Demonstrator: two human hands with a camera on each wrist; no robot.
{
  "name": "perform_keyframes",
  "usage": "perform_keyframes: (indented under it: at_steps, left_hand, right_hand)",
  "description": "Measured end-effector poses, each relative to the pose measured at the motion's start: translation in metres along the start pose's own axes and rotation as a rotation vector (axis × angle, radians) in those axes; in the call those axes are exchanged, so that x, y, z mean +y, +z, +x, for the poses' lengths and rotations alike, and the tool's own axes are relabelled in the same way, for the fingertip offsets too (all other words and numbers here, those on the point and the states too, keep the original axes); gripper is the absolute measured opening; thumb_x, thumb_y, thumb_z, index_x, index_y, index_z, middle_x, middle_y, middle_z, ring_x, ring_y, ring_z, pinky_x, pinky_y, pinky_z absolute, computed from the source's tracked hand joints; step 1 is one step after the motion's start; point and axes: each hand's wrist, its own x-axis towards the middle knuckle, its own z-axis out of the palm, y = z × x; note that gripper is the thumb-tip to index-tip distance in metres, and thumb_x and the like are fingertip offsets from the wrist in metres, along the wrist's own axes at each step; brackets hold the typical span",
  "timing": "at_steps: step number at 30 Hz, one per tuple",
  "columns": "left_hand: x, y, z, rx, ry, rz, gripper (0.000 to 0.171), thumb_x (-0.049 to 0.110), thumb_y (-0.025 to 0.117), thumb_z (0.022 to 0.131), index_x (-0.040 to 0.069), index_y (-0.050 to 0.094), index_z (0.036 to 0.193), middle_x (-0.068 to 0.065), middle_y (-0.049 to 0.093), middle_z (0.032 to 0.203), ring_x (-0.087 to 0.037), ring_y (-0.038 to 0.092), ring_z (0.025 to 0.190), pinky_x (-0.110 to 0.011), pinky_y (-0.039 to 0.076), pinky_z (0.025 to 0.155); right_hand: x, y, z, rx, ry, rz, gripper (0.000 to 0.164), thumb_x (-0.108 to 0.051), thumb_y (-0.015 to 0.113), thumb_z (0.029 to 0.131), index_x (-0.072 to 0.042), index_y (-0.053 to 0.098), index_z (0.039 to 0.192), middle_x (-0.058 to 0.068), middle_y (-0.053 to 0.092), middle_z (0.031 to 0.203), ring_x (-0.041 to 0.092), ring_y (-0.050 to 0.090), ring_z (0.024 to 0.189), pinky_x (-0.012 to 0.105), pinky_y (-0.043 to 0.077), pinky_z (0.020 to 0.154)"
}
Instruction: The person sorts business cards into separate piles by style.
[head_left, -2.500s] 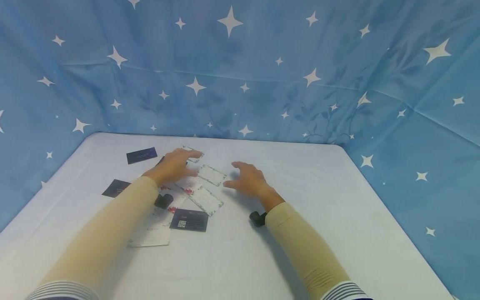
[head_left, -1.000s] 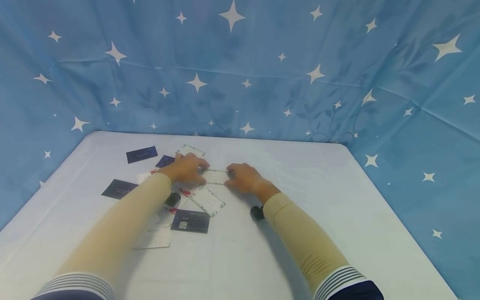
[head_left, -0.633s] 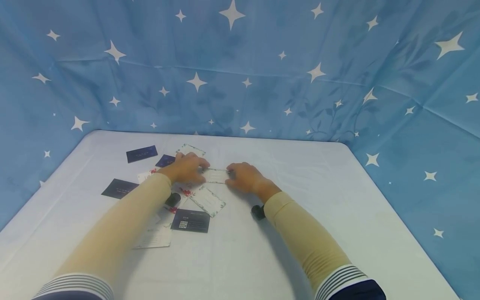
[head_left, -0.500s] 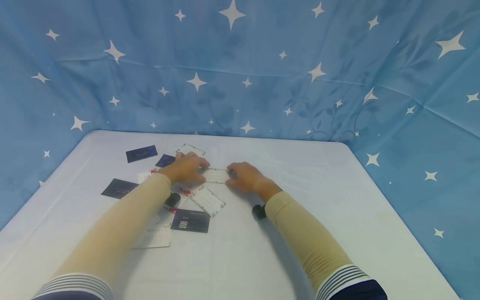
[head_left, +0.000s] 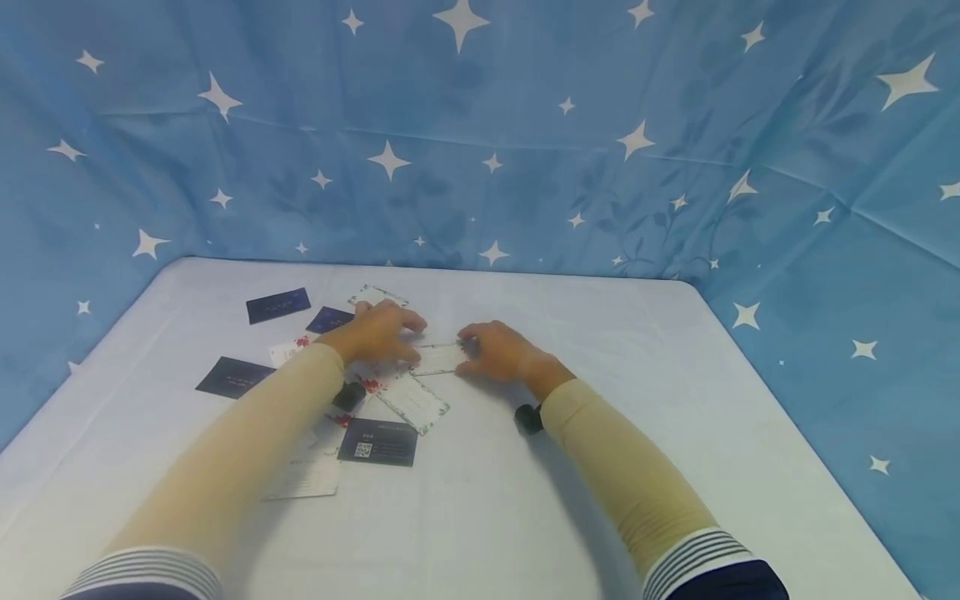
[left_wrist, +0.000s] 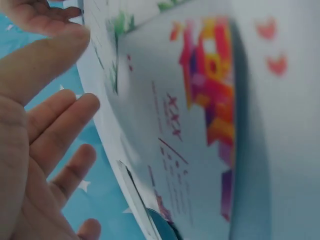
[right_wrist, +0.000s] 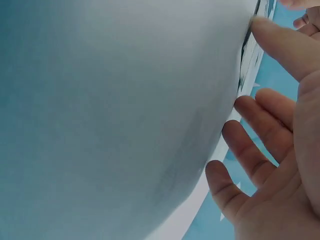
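A white business card (head_left: 438, 359) with a green leafy border lies flat between the two hands. My right hand (head_left: 498, 350) holds its right end, thumb at the near corner and forefinger at the far one; the other fingers (right_wrist: 245, 150) are spread. At the card's left end my left hand (head_left: 378, 331) hovers with fingers apart, thumb tip close to the corner. In the left wrist view its fingers (left_wrist: 60, 125) are loosely bent with nothing between them. Under and beside the left hand is a card with a colourful printed edge (left_wrist: 212, 90).
Another leaf-bordered card (head_left: 414, 402) overlaps cards with red flowers. A dark card with a QR code (head_left: 378, 442) lies nearer. More dark cards (head_left: 277, 306) and a leafy card (head_left: 378, 295) are spread at the left and back. A starry blue curtain (head_left: 480, 142) hangs behind the white table (head_left: 600, 333).
Both hands came in to the leafy card's two ends and straightened it. Since half a second ago, the left hand has come off its end, while the right hand and card shifted slightly right.
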Motion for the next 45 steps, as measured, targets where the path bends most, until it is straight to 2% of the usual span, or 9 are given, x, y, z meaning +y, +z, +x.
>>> perform_keyframes:
  at_steps: [5, 10, 15, 21, 26, 32, 36, 41, 45]
  left_hand:
    - [0.005, 0.001, -0.002, -0.044, -0.003, 0.023, 0.065, 0.051, 0.073, 0.063, 0.029, 0.055, 0.121, 0.002, 0.05, 0.116, -0.021, 0.037, 0.11, -0.048, 0.015, 0.092]
    - [0.009, 0.002, -0.005, -0.045, 0.004, 0.046, 0.063, 0.049, 0.073, 0.065, 0.027, 0.055, 0.121, 0.002, 0.051, 0.114, -0.02, 0.039, 0.108, -0.047, 0.016, 0.092]
    - [0.01, 0.004, -0.006, -0.042, 0.013, 0.059, 0.062, 0.047, 0.073, 0.066, 0.026, 0.054, 0.121, 0.003, 0.052, 0.115, -0.019, 0.04, 0.107, -0.046, 0.016, 0.091]
    - [0.011, 0.005, -0.006, -0.034, 0.034, 0.067, 0.055, 0.038, 0.07, 0.072, 0.023, 0.054, 0.122, 0.003, 0.054, 0.113, -0.02, 0.041, 0.106, -0.046, 0.016, 0.09]
    - [0.01, 0.005, -0.006, -0.012, 0.04, 0.073, 0.054, 0.036, 0.069, 0.073, 0.022, 0.054, 0.123, 0.003, 0.054, 0.113, -0.019, 0.04, 0.106, -0.045, 0.017, 0.09]
    - [0.01, 0.005, -0.007, 0.001, -0.012, 0.007, 0.054, 0.035, 0.069, 0.073, 0.025, 0.053, 0.124, 0.001, 0.05, 0.116, -0.021, 0.037, 0.105, -0.044, 0.02, 0.087]
    - [0.011, 0.003, -0.008, -0.001, -0.057, -0.052, 0.054, 0.036, 0.069, 0.074, 0.029, 0.052, 0.124, -0.002, 0.046, 0.12, -0.026, 0.033, 0.103, -0.046, 0.024, 0.087]
    - [0.011, 0.001, -0.01, -0.013, -0.062, -0.078, 0.053, 0.037, 0.067, 0.076, 0.029, 0.05, 0.126, -0.003, 0.044, 0.124, -0.032, 0.032, 0.11, -0.052, 0.022, 0.091]
    - [0.01, 0.002, -0.01, -0.028, -0.065, -0.084, 0.06, 0.04, 0.069, 0.073, 0.028, 0.048, 0.128, -0.004, 0.044, 0.127, -0.034, 0.031, 0.115, -0.056, 0.019, 0.092]
  right_hand:
    - [0.001, -0.003, -0.004, -0.002, -0.021, -0.01, 0.055, -0.043, 0.066, 0.076, -0.022, 0.051, 0.125, -0.003, 0.052, 0.123, 0.018, 0.041, 0.118, 0.035, 0.028, 0.098]
    - [-0.001, -0.004, -0.005, 0.019, -0.05, -0.034, 0.052, -0.04, 0.065, 0.078, -0.019, 0.052, 0.124, -0.002, 0.053, 0.122, 0.017, 0.043, 0.116, 0.033, 0.029, 0.098]
    - [0.001, 0.0, -0.003, 0.045, -0.031, 0.018, 0.054, -0.036, 0.067, 0.077, -0.014, 0.052, 0.124, 0.0, 0.053, 0.122, 0.017, 0.042, 0.118, 0.031, 0.027, 0.099]
    - [0.002, 0.001, -0.004, 0.041, 0.017, 0.046, 0.056, -0.038, 0.067, 0.077, -0.017, 0.049, 0.126, 0.0, 0.05, 0.126, 0.017, 0.039, 0.12, 0.032, 0.026, 0.099]
    - [0.0, 0.0, -0.006, 0.05, -0.004, -0.001, 0.055, -0.04, 0.065, 0.078, -0.017, 0.051, 0.125, -0.001, 0.053, 0.121, 0.018, 0.043, 0.116, 0.033, 0.029, 0.098]
    - [0.0, 0.001, -0.006, 0.04, -0.011, -0.028, 0.061, -0.043, 0.066, 0.076, -0.016, 0.049, 0.128, -0.002, 0.053, 0.12, 0.017, 0.044, 0.114, 0.032, 0.029, 0.097]
    - [0.0, 0.002, -0.006, 0.052, 0.001, -0.039, 0.059, -0.042, 0.065, 0.077, -0.016, 0.049, 0.128, -0.002, 0.053, 0.119, 0.016, 0.044, 0.114, 0.032, 0.03, 0.097]
    - [0.0, 0.0, -0.007, 0.052, -0.022, -0.11, 0.054, -0.043, 0.061, 0.08, -0.016, 0.051, 0.126, -0.001, 0.056, 0.116, 0.018, 0.048, 0.109, 0.033, 0.033, 0.094]
    - [-0.001, -0.001, -0.008, 0.053, -0.062, -0.172, 0.052, -0.044, 0.058, 0.081, -0.015, 0.053, 0.124, 0.0, 0.058, 0.114, 0.019, 0.051, 0.105, 0.033, 0.035, 0.093]
